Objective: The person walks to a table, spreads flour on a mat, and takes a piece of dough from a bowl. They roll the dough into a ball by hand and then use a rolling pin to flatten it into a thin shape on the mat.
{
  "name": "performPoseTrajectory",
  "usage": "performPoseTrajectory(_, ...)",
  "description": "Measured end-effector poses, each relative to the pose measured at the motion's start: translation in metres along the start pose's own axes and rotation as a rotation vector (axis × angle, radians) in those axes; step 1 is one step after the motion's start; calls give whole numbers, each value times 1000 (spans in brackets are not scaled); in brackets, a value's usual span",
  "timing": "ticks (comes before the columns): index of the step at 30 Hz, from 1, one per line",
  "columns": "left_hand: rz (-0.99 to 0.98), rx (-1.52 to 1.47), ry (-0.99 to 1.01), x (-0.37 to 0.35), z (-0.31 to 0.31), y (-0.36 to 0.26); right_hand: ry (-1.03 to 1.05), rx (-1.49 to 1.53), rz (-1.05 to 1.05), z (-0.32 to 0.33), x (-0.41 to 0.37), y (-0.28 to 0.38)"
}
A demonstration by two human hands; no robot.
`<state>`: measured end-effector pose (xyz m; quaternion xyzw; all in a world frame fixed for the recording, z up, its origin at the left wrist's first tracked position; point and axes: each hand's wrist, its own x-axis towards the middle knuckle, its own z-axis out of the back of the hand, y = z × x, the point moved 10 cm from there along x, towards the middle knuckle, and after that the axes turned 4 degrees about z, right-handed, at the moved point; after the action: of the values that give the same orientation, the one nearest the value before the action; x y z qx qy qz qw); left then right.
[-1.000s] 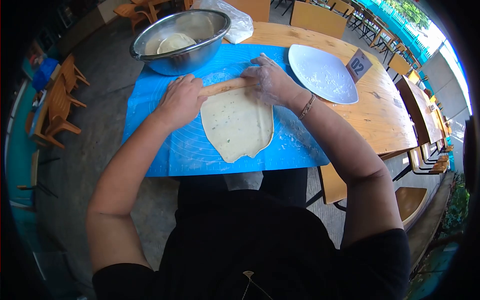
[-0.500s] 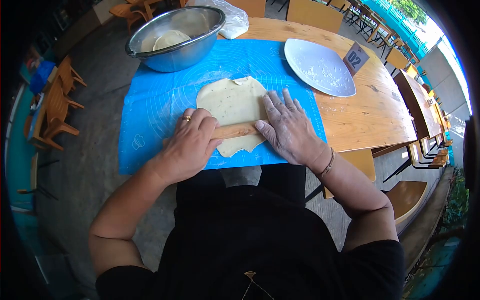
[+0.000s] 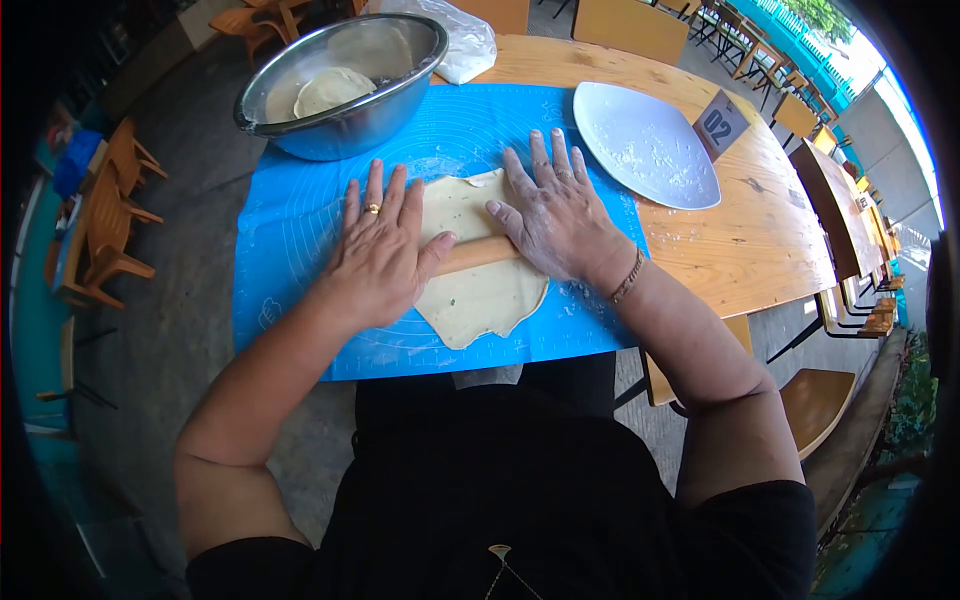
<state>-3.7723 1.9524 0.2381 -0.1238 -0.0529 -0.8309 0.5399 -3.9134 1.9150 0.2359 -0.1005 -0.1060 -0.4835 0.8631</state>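
Observation:
A wooden rolling pin (image 3: 478,253) lies crosswise over a flat sheet of pale dough (image 3: 485,305) with small green flecks and an uneven edge. My left hand (image 3: 382,250) presses flat over the pin's left end, its fingers stretched forward and a ring on one of them. Over the right end rests my right hand (image 3: 562,225), floury, with the fingers spread and the palm down. Both hands cover the pin's ends. Beneath the dough is a blue silicone mat (image 3: 285,200) printed with white circles and dusted with flour.
A steel bowl (image 3: 360,125) holding a ball of dough (image 3: 332,91) stands at the mat's far left, beside a plastic bag (image 3: 465,45). On the right are a floury white plate (image 3: 640,150) and an "02" sign (image 3: 720,125) on the wooden table (image 3: 740,240). Chairs stand around.
My left hand's fingers have gone from curled around the pin to stretched flat. Both hands point more forward. The mat and dough have shifted towards me, and the bowl has moved slightly left and nearer.

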Motion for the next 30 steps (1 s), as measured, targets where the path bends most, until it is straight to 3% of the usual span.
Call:
performPoseTrajectory(10, 1, -70, -10, 21, 7, 14, 70, 69, -112, -24, 44, -23)
performPoseTrajectory(20, -218, -34, 60, -58, 21, -57, -73, 84, 23, 36, -61, 22)
performPoseTrajectory(28, 58, 139, -106, 13, 8, 2, -117, 40, -71, 0, 20, -12)
performPoseTrajectory(30, 103, 122, -44, 33, 1, 17, -55, 75, -168, -16, 46, -29)
